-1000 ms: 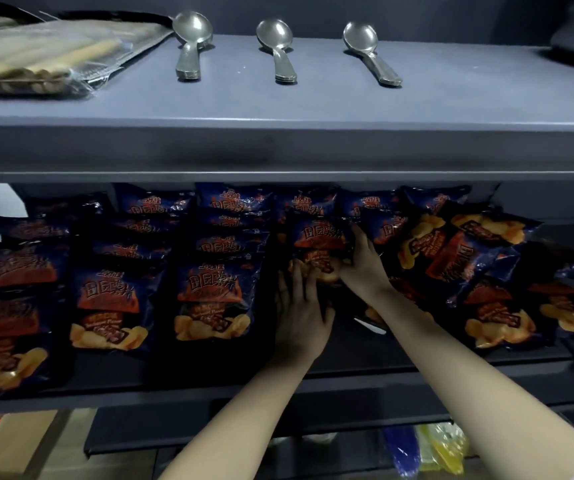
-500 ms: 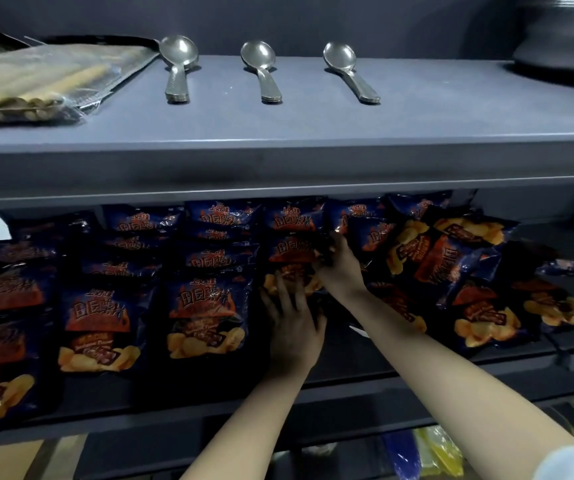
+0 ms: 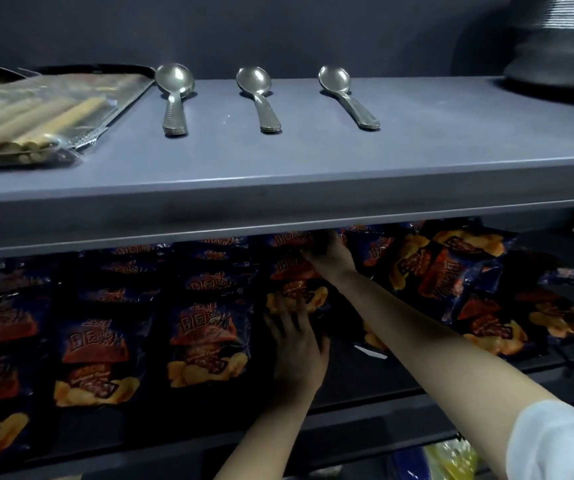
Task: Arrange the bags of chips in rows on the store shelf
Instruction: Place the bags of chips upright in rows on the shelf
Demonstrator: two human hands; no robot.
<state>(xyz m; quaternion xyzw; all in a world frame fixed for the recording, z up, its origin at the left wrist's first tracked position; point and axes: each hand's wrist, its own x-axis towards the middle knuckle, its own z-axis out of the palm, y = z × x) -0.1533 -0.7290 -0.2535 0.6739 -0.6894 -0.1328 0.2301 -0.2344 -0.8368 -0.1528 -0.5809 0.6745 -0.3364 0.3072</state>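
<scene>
Dark-blue foil chip bags (image 3: 206, 341) are lying in neat columns across the left half of the shelf (image 3: 399, 386). Each is overlapping the one behind, so the labels are showing.

- Left grip (image 3: 296, 348) is pressing flat on the front bag (image 3: 313, 297) of the column near the shelf's middle, fingers straight and spread. I am judging this as pinning, so the row is not sliding toward the front edge.
- Right grip (image 3: 330, 252) is reaching toward the back edge, under the upper shelf (image 3: 313, 168), and touching the rear bag (image 3: 289, 239). Its fingertips are sitting in shadow, so I cannot tell whether it is pinching or only nudging.
- Loose heap (image 3: 448, 271) is lying jumbled toward the right end, unsorted.

Judging: I am squaring this column, and the heap is likely feeding the next one.
</scene>
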